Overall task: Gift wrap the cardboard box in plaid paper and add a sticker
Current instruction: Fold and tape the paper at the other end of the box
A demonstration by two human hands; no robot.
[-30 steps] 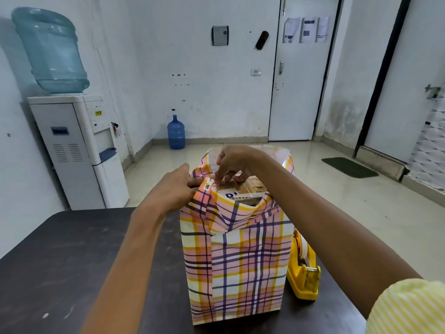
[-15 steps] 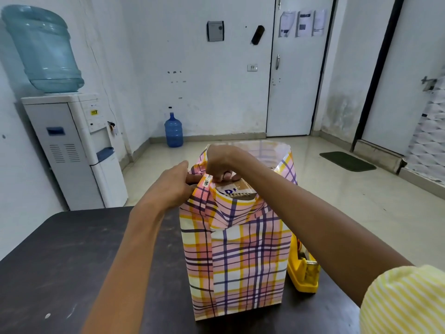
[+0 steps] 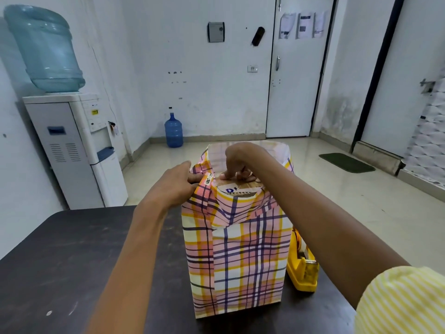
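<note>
The cardboard box (image 3: 240, 188) stands upright on the dark desk (image 3: 72, 261), sleeved in plaid paper (image 3: 240, 261), its top showing. Left hand (image 3: 173, 186) pinches the paper's upper left edge. Right hand (image 3: 237, 160) reaches inside, bent fingertips on the box top; I cannot tell whether it grips anything. A yellow tape dispenser (image 3: 302, 273) sits just beside the box, right.

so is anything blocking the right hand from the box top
Nothing visible does. The right hand reaches inside the upright plaid paper collar, fingertips on the cardboard box top; the left hand grips the paper's left edge.
</note>
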